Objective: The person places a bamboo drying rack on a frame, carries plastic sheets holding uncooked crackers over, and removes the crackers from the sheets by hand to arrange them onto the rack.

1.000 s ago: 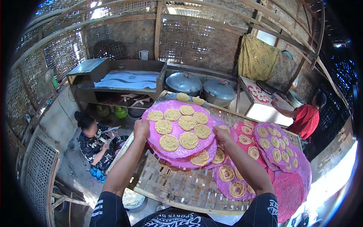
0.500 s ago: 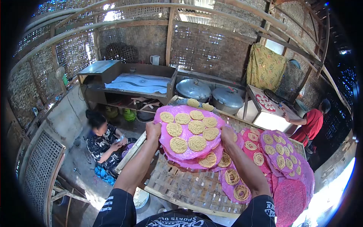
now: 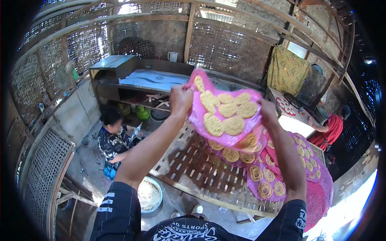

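Holding up a pink sheet (image 3: 200,116) in the air over a woven table (image 3: 193,156), using 2 hands. Clenching the left hand (image 3: 181,98) around the upper left edge, and grasping the right edge with the right hand (image 3: 268,112). Keeping the thing tilted and kinda wavy, with the top left corner poking up highest. Carrying about 8 yellow noodle rounds (image 3: 214,124) on it, some bunched up and touching. Also noticing a darker round at the bottom right edge, but not being able to tell the layer holding it.

Seeing more noodle rounds on the table right below, plus looser noodle nests (image 3: 265,189) on another pink sheet near the right forearm. Spotting a darker pink sheet (image 3: 317,201) over toward the right end too.

Looking down past the left elbow, finding a bowl (image 3: 161,197) of pale stuff on the floor just beside the table. Noticing a person in a dark patterned top (image 3: 112,140) sitting low on the left, and another in a red shirt (image 3: 333,128) reaching over a counter (image 3: 293,124) on the far right.
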The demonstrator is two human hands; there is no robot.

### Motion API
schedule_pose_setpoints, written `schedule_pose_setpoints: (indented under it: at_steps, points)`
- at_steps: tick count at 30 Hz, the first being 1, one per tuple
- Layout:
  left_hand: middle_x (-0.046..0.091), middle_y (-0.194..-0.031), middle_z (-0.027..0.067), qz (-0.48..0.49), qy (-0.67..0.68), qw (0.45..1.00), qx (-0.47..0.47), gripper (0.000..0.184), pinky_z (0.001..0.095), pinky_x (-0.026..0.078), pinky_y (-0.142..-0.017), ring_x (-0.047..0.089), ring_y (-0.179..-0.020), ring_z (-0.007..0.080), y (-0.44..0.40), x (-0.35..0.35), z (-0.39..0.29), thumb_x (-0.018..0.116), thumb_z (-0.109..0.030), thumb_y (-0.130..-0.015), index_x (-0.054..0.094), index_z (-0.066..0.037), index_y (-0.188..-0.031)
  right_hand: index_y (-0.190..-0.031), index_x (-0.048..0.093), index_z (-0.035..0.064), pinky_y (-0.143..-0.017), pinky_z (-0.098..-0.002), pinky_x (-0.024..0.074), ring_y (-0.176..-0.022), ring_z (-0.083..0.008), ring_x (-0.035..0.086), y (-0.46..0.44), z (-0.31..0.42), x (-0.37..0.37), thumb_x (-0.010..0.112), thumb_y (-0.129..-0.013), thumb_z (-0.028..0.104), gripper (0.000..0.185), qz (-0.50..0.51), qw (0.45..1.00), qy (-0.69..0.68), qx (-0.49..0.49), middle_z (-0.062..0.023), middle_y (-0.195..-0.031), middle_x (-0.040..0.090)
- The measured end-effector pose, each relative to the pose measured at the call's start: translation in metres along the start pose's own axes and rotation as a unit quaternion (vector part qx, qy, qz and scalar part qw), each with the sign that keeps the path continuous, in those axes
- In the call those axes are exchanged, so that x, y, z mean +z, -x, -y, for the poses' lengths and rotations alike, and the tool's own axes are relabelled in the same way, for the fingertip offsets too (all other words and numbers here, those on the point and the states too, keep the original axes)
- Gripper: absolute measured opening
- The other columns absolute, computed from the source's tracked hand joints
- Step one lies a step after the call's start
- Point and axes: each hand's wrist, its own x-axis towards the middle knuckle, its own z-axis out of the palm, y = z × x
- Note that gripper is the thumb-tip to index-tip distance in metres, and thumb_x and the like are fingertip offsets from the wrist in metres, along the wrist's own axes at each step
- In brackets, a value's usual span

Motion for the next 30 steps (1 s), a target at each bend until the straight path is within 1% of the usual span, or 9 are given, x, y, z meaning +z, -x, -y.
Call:
schedule_pose_setpoints:
  at_steps: [11,13,15,21,23,26,28,29,30]
  points:
    - [0.065,-0.066,0.0221,-0.111,0.105,0.973,0.172,0.023,0.0419,0.050,-0.061,0.067,-0.063,0.0349,0.004,-0.149,-0.136,0.062,-0.018,-0.073,0.070,0.004,-0.074,-0.105,0.063,-0.0020,-0.073,-0.0338,0.0572,-0.078,-0.0196,0.067,0.079,0.171,0.049,0.046,-0.096,0.010,0.023,0.164,0.978,-0.028,-0.124,-0.0115,-0.092,0.066]
    - [0.064,-0.062,0.0202,-0.142,0.095,0.964,0.206,0.025,0.0429,0.049,-0.058,0.065,-0.058,0.0349,0.030,-0.190,-0.149,0.063,-0.019,-0.073,0.067,0.005,-0.068,-0.113,0.061,-0.0032,-0.081,-0.0343,0.0561,-0.089,-0.0208,0.067,0.071,0.163,0.043,0.045,-0.097,0.011,0.027,0.323,0.920,-0.025,-0.221,-0.0135,-0.102,0.067]
    - [0.062,-0.060,0.0187,-0.237,-0.017,0.956,0.174,0.025,0.0432,0.047,-0.057,0.062,-0.057,0.0354,0.092,-0.229,-0.167,0.064,-0.018,-0.076,0.063,0.005,-0.067,-0.123,0.057,-0.0049,-0.088,-0.0348,0.0538,-0.101,-0.0215,0.065,0.128,0.161,0.068,0.045,-0.099,0.015,0.034,0.367,0.909,-0.078,-0.181,-0.0153,-0.113,0.065]
    - [0.061,-0.070,0.0217,-0.270,-0.013,0.959,0.086,0.023,0.0411,0.046,-0.063,0.061,-0.065,0.0331,0.259,-0.327,-0.123,0.067,-0.017,-0.083,0.063,0.005,-0.082,-0.122,0.058,-0.0040,-0.086,-0.0336,0.0525,-0.097,-0.0184,0.065,0.242,0.074,0.141,0.050,-0.097,0.029,0.041,0.476,0.872,-0.076,-0.088,-0.0115,-0.113,0.064]
    - [0.058,-0.059,0.0071,-0.344,-0.090,0.930,0.091,0.027,0.0334,0.039,-0.052,0.044,-0.057,0.0073,0.323,-0.353,-0.095,0.067,-0.022,-0.087,0.065,0.004,-0.079,-0.120,0.058,-0.0024,-0.084,-0.0335,0.0514,-0.094,-0.0177,0.063,0.310,0.037,0.165,0.058,-0.094,0.029,0.040,0.461,0.880,-0.101,-0.051,-0.0088,-0.106,0.064]
    - [0.056,-0.058,0.0090,-0.365,-0.082,0.927,-0.024,0.028,0.0321,0.039,-0.052,0.044,-0.058,0.0071,0.420,-0.392,-0.081,0.065,-0.023,-0.090,0.065,0.004,-0.080,-0.088,0.065,0.0033,-0.073,-0.0266,0.0466,-0.080,-0.0120,0.057,0.376,-0.018,0.187,0.060,-0.093,0.026,0.024,0.453,0.891,0.024,-0.033,-0.0032,-0.089,0.062]
    - [0.057,-0.060,0.0077,-0.375,-0.089,0.917,-0.101,0.026,0.0314,0.039,-0.053,0.045,-0.059,0.0063,0.480,-0.420,-0.073,0.065,-0.021,-0.091,0.066,0.003,-0.082,-0.087,0.064,0.0048,-0.069,-0.0249,0.0457,-0.073,-0.0097,0.054,0.440,-0.053,0.206,0.064,-0.092,0.023,0.019,0.500,0.859,-0.068,0.089,0.0008,-0.082,0.059]
    - [0.058,-0.061,0.0062,-0.378,-0.102,0.910,-0.135,0.025,0.0309,0.039,-0.053,0.046,-0.060,0.0058,0.506,-0.435,-0.064,0.065,-0.021,-0.091,0.066,0.003,-0.083,-0.084,0.064,0.0068,-0.062,-0.0230,0.0422,-0.067,-0.0068,0.051,0.454,-0.091,0.217,0.064,-0.092,0.021,0.016,0.468,0.880,-0.031,-0.079,0.0038,-0.076,0.058]
    - [0.060,-0.063,0.0096,-0.398,-0.107,0.902,-0.132,0.025,0.0321,0.041,-0.054,0.049,-0.060,0.0088,0.524,-0.447,-0.052,0.065,-0.021,-0.091,0.066,0.004,-0.086,-0.081,0.065,0.0065,-0.060,-0.0210,0.0399,-0.067,-0.0047,0.049,0.485,-0.090,0.227,0.064,-0.093,0.020,0.018,0.491,0.870,-0.034,-0.020,0.0044,-0.076,0.059]
